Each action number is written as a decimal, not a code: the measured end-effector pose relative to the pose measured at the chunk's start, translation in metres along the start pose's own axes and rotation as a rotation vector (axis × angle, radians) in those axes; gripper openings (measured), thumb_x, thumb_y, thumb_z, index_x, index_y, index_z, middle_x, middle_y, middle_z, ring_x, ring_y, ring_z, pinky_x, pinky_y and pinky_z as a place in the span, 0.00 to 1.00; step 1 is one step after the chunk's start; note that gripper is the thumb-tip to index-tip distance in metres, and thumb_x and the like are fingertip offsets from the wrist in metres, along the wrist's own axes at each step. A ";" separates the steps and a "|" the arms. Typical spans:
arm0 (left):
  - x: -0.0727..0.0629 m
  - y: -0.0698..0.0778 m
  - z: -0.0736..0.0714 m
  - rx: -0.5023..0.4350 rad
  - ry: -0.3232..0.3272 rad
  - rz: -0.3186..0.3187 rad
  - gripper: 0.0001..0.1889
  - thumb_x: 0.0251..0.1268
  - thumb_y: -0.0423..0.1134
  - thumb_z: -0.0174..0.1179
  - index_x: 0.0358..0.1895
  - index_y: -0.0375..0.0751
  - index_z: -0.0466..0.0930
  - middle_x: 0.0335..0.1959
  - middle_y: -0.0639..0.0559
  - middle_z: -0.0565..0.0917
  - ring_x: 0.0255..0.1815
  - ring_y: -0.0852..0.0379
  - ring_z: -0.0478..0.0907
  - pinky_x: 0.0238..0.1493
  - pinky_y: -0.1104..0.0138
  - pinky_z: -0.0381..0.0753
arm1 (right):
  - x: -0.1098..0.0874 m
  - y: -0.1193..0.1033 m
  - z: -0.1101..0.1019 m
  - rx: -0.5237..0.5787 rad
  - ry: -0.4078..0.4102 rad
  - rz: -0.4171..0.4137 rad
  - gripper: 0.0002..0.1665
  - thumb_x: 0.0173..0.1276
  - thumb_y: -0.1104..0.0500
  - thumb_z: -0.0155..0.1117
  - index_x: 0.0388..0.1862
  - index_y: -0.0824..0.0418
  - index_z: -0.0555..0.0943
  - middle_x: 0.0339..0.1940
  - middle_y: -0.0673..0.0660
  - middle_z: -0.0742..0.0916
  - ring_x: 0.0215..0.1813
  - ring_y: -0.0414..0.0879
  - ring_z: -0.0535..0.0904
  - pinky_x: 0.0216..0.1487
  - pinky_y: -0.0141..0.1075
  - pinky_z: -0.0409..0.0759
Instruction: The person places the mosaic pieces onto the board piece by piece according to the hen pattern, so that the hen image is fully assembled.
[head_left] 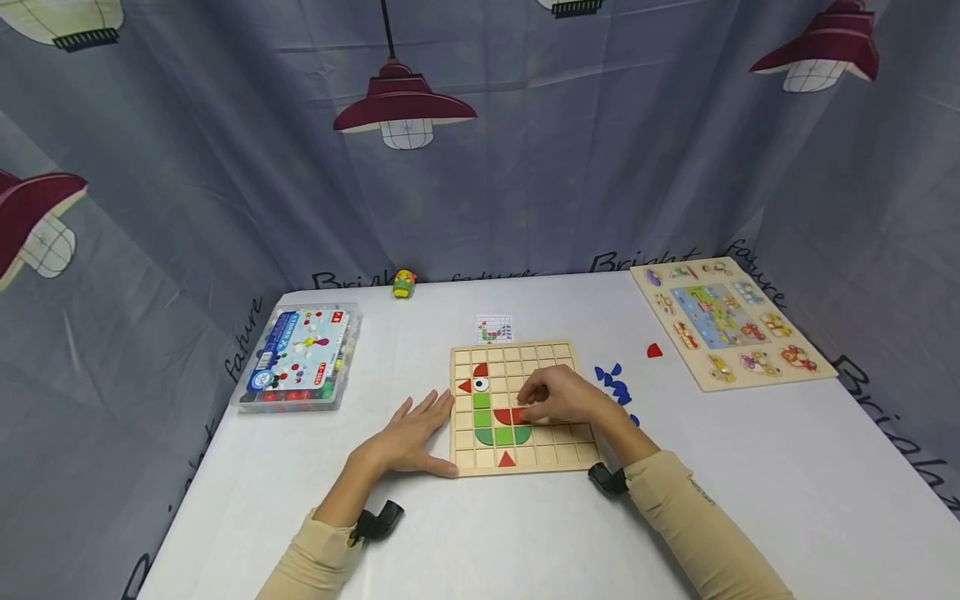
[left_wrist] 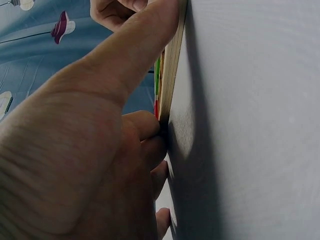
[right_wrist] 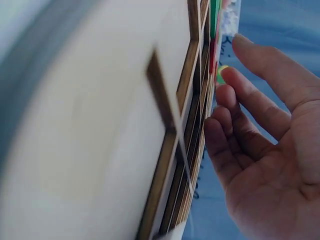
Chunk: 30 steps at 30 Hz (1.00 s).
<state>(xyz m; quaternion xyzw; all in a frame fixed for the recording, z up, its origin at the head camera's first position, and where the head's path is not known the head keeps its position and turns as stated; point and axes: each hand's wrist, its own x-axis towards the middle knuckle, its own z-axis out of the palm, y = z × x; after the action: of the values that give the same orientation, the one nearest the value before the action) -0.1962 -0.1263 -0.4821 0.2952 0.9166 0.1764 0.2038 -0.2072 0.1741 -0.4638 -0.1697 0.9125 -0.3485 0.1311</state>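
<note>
Tan sleeves (head_left: pixel 701 517) lie nearest. Your left hand (head_left: pixel 411 437) spreads against the left edge of the board (head_left: pixel 503 385), holding nothing. Your right hand (head_left: pixel 562 396), loosely bent at the red square (head_left: pixel 516 417) on the board, seems to grip nothing. Steady the board; nudge the square flat.

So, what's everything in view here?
Table: 1, white, centre
Grid board: 1, beige, on table
Inlaid pieces: several, red, green, white, board
Loose pieces: several, blue, right of board
Card: 1, white, behind board
Puzzle: 1, beige, right
Loose piece: 1, red, beside puzzle
Box: 1, clear, left
Toy: 1, multicoloured, back edge
Curtain: count unclear, bluish, behind
Printed lamps: several, maroon, curtain
Sleeves: 2, tan, forearms
Wrist cameras: 2, black, wrists
Left hand: 1, board's left edge
Right hand: 1, over board
</note>
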 end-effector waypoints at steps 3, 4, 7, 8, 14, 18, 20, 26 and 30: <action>0.000 0.000 0.000 0.000 -0.001 0.002 0.61 0.45 0.65 0.70 0.79 0.42 0.45 0.81 0.51 0.48 0.82 0.50 0.40 0.80 0.48 0.35 | -0.002 0.004 -0.004 0.022 0.004 0.028 0.15 0.52 0.53 0.78 0.37 0.56 0.86 0.34 0.48 0.86 0.36 0.41 0.78 0.40 0.33 0.79; 0.000 0.000 0.000 0.002 0.001 0.005 0.61 0.45 0.65 0.70 0.78 0.42 0.45 0.81 0.50 0.48 0.82 0.50 0.40 0.80 0.47 0.36 | -0.002 0.005 -0.006 0.023 0.005 0.032 0.16 0.51 0.53 0.79 0.37 0.56 0.86 0.34 0.49 0.86 0.37 0.41 0.78 0.40 0.33 0.79; 0.000 0.000 -0.001 0.007 -0.004 -0.003 0.62 0.45 0.65 0.70 0.79 0.42 0.44 0.81 0.50 0.47 0.82 0.50 0.39 0.80 0.48 0.35 | -0.005 0.011 -0.013 0.035 0.019 0.049 0.18 0.51 0.53 0.79 0.40 0.57 0.86 0.36 0.50 0.86 0.37 0.42 0.77 0.40 0.33 0.78; 0.000 -0.001 -0.001 0.010 -0.006 -0.006 0.62 0.45 0.65 0.70 0.79 0.42 0.44 0.81 0.51 0.47 0.82 0.50 0.39 0.80 0.48 0.35 | -0.006 0.014 -0.016 0.037 0.027 0.055 0.19 0.50 0.53 0.79 0.41 0.57 0.86 0.36 0.50 0.86 0.38 0.42 0.77 0.40 0.32 0.78; 0.000 -0.001 -0.001 0.016 -0.017 -0.006 0.61 0.46 0.66 0.69 0.79 0.43 0.44 0.81 0.51 0.45 0.82 0.51 0.38 0.81 0.49 0.34 | -0.016 0.038 -0.037 0.017 0.070 0.086 0.20 0.52 0.53 0.78 0.43 0.58 0.85 0.34 0.51 0.85 0.37 0.43 0.76 0.38 0.33 0.77; 0.000 -0.001 -0.001 0.013 -0.016 -0.008 0.61 0.46 0.66 0.69 0.79 0.44 0.44 0.81 0.52 0.45 0.82 0.52 0.38 0.81 0.49 0.34 | -0.023 0.063 -0.059 -0.042 0.088 0.078 0.20 0.54 0.56 0.77 0.46 0.60 0.84 0.37 0.54 0.85 0.38 0.45 0.77 0.39 0.34 0.77; 0.001 -0.001 -0.001 0.013 -0.012 -0.011 0.61 0.46 0.66 0.69 0.79 0.44 0.44 0.81 0.52 0.45 0.82 0.52 0.38 0.81 0.49 0.34 | -0.026 0.076 -0.072 -0.067 0.110 0.084 0.20 0.55 0.57 0.76 0.47 0.61 0.84 0.38 0.55 0.86 0.39 0.45 0.77 0.40 0.35 0.78; 0.000 -0.001 -0.002 0.011 -0.016 -0.008 0.61 0.46 0.66 0.69 0.79 0.44 0.44 0.81 0.52 0.45 0.82 0.52 0.38 0.81 0.49 0.34 | -0.036 0.107 -0.105 -0.069 0.189 0.258 0.23 0.56 0.55 0.74 0.48 0.66 0.83 0.37 0.57 0.85 0.39 0.45 0.75 0.38 0.33 0.74; 0.000 -0.001 -0.002 0.011 -0.016 -0.005 0.61 0.46 0.66 0.69 0.79 0.44 0.44 0.81 0.52 0.45 0.82 0.52 0.38 0.81 0.49 0.34 | -0.042 0.122 -0.118 -0.060 0.226 0.365 0.28 0.56 0.50 0.74 0.51 0.66 0.81 0.37 0.56 0.83 0.39 0.47 0.74 0.38 0.33 0.72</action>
<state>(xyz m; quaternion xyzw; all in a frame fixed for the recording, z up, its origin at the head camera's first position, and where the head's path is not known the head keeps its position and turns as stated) -0.1974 -0.1270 -0.4808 0.2952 0.9167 0.1684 0.2101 -0.2375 0.3461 -0.4558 0.0346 0.9469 -0.3085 0.0839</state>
